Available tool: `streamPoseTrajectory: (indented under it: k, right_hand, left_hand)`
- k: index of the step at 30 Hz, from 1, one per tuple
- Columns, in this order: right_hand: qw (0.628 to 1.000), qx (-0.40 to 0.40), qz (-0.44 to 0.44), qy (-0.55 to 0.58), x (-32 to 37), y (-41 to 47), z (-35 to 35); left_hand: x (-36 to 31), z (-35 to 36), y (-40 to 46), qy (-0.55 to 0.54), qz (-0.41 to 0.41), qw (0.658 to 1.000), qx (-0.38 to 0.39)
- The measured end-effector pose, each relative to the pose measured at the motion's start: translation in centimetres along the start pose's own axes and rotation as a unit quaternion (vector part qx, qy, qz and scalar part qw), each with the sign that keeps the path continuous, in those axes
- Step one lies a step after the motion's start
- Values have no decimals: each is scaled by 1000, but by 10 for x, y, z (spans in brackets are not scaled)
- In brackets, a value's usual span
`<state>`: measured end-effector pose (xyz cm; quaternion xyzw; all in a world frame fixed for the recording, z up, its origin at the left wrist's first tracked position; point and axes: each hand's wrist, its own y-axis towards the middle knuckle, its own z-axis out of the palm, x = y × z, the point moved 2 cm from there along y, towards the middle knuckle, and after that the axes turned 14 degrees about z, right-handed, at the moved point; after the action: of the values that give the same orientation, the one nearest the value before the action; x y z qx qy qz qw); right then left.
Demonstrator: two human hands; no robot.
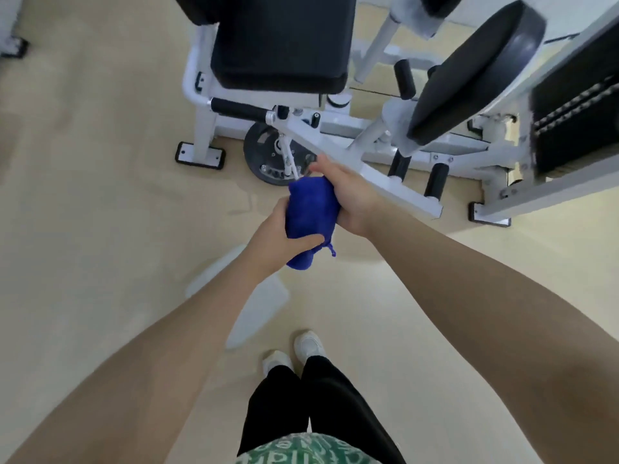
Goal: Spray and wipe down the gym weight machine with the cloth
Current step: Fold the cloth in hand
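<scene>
A bunched blue cloth [310, 216] is held between both hands in front of me. My left hand [281, 239] grips its lower part, thumb across it. My right hand [345, 195] closes on its upper right side. The white-framed gym weight machine [335, 142] stands just beyond, with a black seat pad [281, 45], a black round pad [475, 72] and black foam rollers [435, 179]. No spray bottle is in view.
A black weight plate [264, 155] sits low under the machine frame. The weight stack [576, 105] is at the right edge. Beige floor spreads to the left and around my white shoes [301, 353]. Another machine's foot [13, 45] shows at top left.
</scene>
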<state>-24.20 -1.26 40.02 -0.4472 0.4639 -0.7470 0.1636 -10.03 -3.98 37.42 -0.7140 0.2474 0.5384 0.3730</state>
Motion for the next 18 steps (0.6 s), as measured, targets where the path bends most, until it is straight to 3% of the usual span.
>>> streamPoseTrajectory:
  k: [4, 9, 13, 18]
  right_hand:
    - [997, 29, -59, 36, 21, -50, -38]
    - [992, -9, -88, -89, 12, -92, -117]
    - [986, -46, -85, -139, -3, -117, -172]
    - [984, -121, -91, -97, -21, -139, -229]
  left_hand:
    - [-49, 27, 10, -8, 55, 998, 40]
    - [-85, 82, 33, 35, 73, 992, 95]
    - [-103, 130, 49, 37, 36, 994, 92]
    - [-120, 196, 66, -3, -58, 994, 88]
